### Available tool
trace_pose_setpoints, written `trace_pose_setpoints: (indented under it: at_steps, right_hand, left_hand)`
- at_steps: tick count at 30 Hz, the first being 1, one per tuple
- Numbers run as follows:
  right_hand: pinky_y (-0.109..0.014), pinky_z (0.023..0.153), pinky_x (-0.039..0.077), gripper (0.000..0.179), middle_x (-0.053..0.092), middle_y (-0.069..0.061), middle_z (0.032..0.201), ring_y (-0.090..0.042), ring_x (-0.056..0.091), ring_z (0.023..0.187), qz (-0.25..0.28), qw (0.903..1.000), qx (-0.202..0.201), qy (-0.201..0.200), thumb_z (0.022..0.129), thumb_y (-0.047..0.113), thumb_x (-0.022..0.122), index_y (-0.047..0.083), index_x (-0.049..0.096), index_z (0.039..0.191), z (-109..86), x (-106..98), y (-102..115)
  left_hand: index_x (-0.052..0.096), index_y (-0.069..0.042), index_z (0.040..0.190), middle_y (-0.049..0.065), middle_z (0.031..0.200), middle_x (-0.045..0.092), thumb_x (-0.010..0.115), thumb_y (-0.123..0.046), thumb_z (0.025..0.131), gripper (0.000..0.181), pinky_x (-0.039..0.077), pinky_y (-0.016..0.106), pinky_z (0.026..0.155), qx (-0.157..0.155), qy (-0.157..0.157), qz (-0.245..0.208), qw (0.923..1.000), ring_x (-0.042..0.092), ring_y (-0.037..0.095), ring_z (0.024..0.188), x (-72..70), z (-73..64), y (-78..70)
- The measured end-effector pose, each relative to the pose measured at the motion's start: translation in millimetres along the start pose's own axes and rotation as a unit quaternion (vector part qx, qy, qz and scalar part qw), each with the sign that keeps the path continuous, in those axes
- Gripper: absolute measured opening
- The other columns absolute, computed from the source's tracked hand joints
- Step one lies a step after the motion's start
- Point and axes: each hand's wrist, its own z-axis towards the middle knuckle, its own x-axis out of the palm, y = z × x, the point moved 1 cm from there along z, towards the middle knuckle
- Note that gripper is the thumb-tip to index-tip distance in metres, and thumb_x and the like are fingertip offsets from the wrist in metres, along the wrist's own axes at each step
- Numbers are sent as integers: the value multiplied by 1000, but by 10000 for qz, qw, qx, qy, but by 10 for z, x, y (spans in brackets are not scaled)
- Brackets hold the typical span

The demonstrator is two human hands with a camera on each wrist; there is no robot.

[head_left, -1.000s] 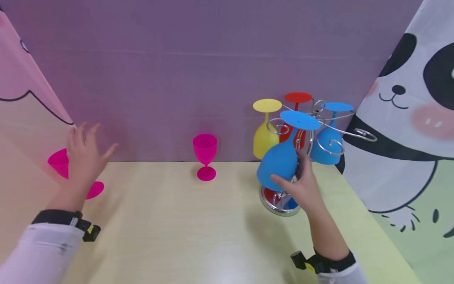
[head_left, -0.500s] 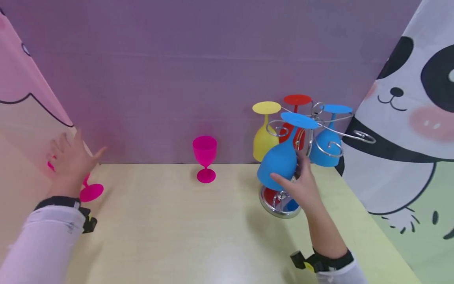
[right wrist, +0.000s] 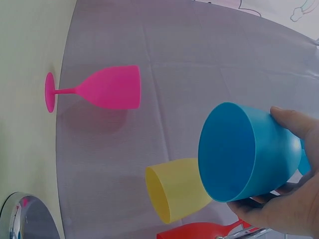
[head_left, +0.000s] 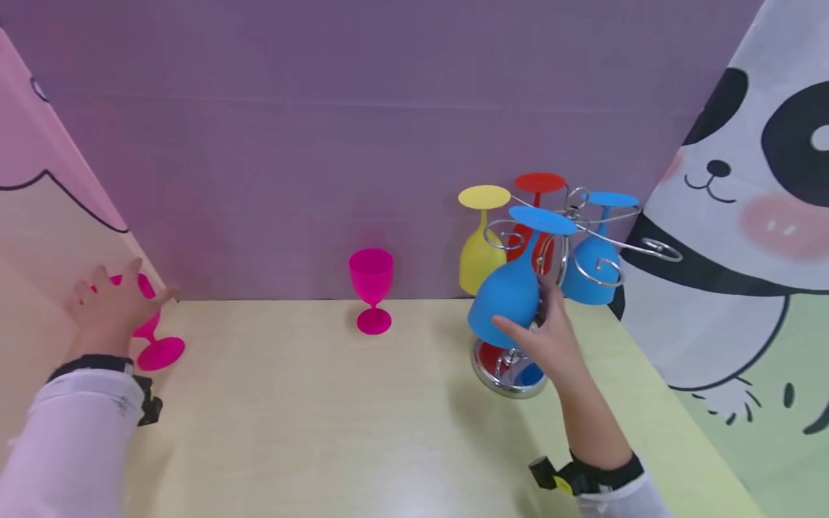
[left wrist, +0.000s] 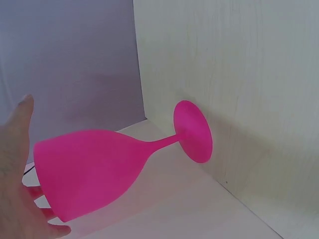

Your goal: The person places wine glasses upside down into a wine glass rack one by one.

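At the left, my left hand [head_left: 106, 313] reaches to an upright pink goblet [head_left: 160, 352], fingers spread. The left wrist view shows the thumb raised apart from the goblet's bowl [left wrist: 94, 169], while the other fingertips are at the far side of its rim, partly hidden. My right hand [head_left: 553, 338] grips a blue goblet [head_left: 508, 302] by the bowl, thumb on one side and fingers on the other. That goblet is upside down and tilted, its foot beside a curled arm of the metal rack [head_left: 562, 259]; its mouth [right wrist: 227, 152] faces the right wrist camera.
A yellow goblet [head_left: 482, 252], a red goblet [head_left: 540, 182] and another blue goblet [head_left: 592, 273] hang upside down on the rack. Its round chrome base [head_left: 512, 394] stands on the table [head_left: 291, 417]. A second pink goblet [head_left: 372, 270] stands upright near the back wall.
My left hand has lowered and moved left to the rim of the left pink goblet. The right hand keeps its grip on the blue goblet, almost still.
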Motion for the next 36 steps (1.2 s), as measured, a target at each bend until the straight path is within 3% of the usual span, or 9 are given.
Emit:
trace_pose_setpoints:
  at_steps: [5, 13, 18, 24, 36]
  right_hand:
    - [-61, 104, 39, 104, 14, -16, 160, -44, 21, 144, -15, 10000, 70, -21, 85, 39, 72, 19, -2, 155, 14, 6, -5]
    - [-60, 104, 39, 102, 15, -16, 159, -43, 21, 144, -71, 9999, 124, 65, 86, 39, 72, 19, -1, 154, 39, 5, -22]
    - [-60, 103, 40, 104, 14, -16, 159, -44, 21, 143, -106, 9997, 183, 111, 85, 40, 72, 18, -2, 154, 61, 11, -10]
    - [-60, 102, 42, 105, 15, -16, 159, -44, 22, 143, -136, 9995, 256, 118, 83, 40, 74, 19, -1, 154, 105, 11, -25]
    - [-60, 102, 42, 103, 17, -17, 158, -44, 21, 142, -102, 9992, 209, 339, 84, 38, 74, 17, 0, 154, 205, 59, -55]
  left_hand:
    - [-4, -1, 151, 49, 134, -1, 41, -68, 90, 101, 11, 82, 93, 51, 230, 131, 9996, 0, 70, 125, 53, 27, 23]
    - [0, -1, 151, 49, 130, 4, 41, -70, 89, 102, 13, 81, 92, 135, 150, 714, 9972, 7, 72, 120, 96, 96, 108]
    - [6, 2, 149, 49, 123, 9, 46, -55, 94, 89, 21, 78, 90, 202, 175, 940, 9952, 16, 73, 112, 90, 68, 97]
    - [12, 2, 147, 49, 120, 11, 43, -39, 99, 71, 24, 77, 90, 220, 170, 988, 9947, 19, 72, 111, 62, 57, 76]
    - [10, -2, 149, 47, 120, 12, 48, -38, 97, 73, 26, 77, 89, 329, 163, 919, 9951, 19, 70, 110, 74, 41, 14]
